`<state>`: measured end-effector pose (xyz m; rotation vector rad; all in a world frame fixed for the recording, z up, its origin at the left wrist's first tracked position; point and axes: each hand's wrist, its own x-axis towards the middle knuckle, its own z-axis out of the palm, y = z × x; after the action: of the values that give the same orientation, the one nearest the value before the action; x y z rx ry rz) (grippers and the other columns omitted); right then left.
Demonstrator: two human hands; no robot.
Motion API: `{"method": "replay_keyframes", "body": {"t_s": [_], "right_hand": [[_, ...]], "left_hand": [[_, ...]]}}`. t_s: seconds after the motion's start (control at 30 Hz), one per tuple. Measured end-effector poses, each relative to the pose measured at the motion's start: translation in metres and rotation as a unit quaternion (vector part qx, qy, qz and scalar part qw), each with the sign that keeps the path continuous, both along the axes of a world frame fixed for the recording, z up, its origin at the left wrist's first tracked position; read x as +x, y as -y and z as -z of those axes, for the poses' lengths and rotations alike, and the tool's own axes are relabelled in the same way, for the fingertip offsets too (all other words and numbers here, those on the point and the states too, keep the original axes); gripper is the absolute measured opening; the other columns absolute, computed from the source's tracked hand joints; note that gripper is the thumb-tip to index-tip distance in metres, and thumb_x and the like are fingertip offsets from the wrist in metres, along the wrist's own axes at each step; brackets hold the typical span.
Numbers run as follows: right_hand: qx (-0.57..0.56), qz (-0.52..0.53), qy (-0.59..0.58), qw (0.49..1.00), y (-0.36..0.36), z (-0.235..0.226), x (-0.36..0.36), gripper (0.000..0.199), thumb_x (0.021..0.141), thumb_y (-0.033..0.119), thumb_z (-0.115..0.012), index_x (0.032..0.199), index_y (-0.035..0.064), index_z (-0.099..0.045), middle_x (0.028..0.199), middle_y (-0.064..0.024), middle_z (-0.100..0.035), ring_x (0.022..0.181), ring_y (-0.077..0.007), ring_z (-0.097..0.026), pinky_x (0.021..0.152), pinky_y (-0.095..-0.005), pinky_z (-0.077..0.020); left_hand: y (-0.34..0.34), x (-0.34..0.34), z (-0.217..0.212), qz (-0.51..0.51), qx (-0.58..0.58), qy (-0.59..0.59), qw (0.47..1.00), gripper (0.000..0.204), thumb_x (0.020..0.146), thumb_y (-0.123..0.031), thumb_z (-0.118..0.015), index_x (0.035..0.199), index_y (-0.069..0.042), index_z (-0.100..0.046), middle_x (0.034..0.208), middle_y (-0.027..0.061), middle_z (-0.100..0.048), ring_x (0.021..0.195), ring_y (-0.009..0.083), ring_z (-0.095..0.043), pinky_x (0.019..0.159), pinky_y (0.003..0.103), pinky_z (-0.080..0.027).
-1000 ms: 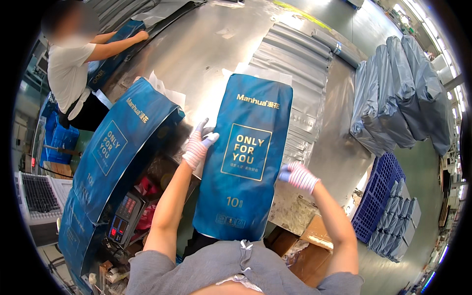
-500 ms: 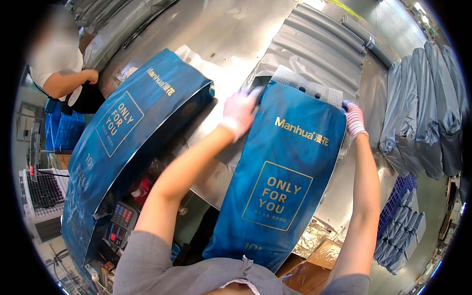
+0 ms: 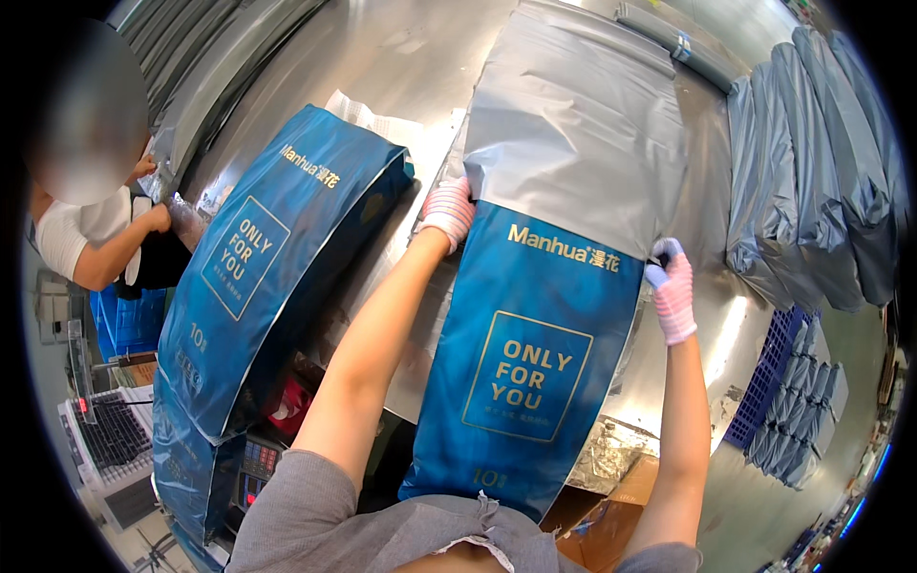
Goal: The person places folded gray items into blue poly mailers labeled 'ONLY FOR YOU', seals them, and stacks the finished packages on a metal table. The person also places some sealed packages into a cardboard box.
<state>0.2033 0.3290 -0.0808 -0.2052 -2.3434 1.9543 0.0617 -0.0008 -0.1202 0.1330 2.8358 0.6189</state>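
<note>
In the head view, I see the grey bag [image 3: 583, 134] now over the blue pack's [image 3: 523, 372] far end, which was uncovered a moment ago. My left hand [image 3: 447, 212] grips the bag's edge at the pack's left; my right hand [image 3: 673, 296] pinches it at the pack's right. I judge the covering barely begun.

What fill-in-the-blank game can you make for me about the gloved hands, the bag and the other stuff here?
1. The left hand and right hand wear gloves with pink-and-white ____.
2. The grey bag covers the package's ____ end, not its near end.
3. The package in that bag is coloured ____.
4. The purple-blue lattice crate is on the person's ____ side.

Missing words: stripes; far; blue; right.
</note>
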Motion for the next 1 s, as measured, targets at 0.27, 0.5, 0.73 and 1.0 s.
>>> {"method": "replay_keyframes", "body": {"t_s": [0.27, 0.5, 0.73, 1.0], "right_hand": [[0.580, -0.039, 0.277, 0.765, 0.014, 0.035, -0.033, 0.015, 0.077, 0.005, -0.050, 0.088, 0.0033, -0.060, 0.103, -0.0214, -0.060, 0.099, -0.0277, -0.059, 0.079, -0.0338, -0.0494], [0.507, -0.158, 0.229, 0.816, 0.093, 0.002, 0.177, 0.016, 0.071, 0.015, -0.055, 0.086, 0.0125, -0.060, 0.081, -0.0165, -0.062, 0.079, -0.0366, -0.059, 0.068, -0.0449, -0.0477], [0.439, -0.328, 0.351, 0.760, 0.157, -0.016, 0.318, 0.022, 0.070, 0.022, -0.058, 0.087, 0.0078, -0.064, 0.082, -0.0154, -0.064, 0.082, -0.0333, -0.062, 0.070, -0.0402, -0.0503], [0.491, -0.189, -0.011, 0.850, 0.204, -0.012, 0.212, 0.047, 0.080, 0.020, -0.046, 0.124, 0.0043, -0.045, 0.126, -0.0157, -0.046, 0.116, -0.0350, -0.042, 0.101, -0.0476, -0.0279]], "left_hand": [[0.008, 0.027, -0.038, 0.163, -0.071, 0.030, 0.984, 0.023, 0.076, -0.021, -0.056, 0.094, -0.009, -0.061, 0.099, 0.0174, -0.062, 0.092, 0.0356, -0.058, 0.078, 0.042, -0.047], [0.093, 0.205, -0.053, 0.279, -0.140, 0.207, 0.927, 0.018, 0.073, -0.021, -0.058, 0.088, -0.011, -0.063, 0.089, 0.0173, -0.063, 0.088, 0.0354, -0.059, 0.074, 0.042, -0.049], [0.158, 0.352, -0.037, 0.350, -0.190, 0.332, 0.855, 0.028, 0.072, -0.021, -0.056, 0.095, -0.007, -0.064, 0.090, 0.0151, -0.065, 0.084, 0.0341, -0.062, 0.077, 0.036, -0.050], [0.034, 0.281, -0.130, 0.404, -0.029, 0.243, 0.881, 0.025, 0.080, -0.022, -0.048, 0.094, -0.005, -0.059, 0.097, 0.0132, -0.061, 0.090, 0.0303, -0.058, 0.077, 0.040, -0.047]]}}
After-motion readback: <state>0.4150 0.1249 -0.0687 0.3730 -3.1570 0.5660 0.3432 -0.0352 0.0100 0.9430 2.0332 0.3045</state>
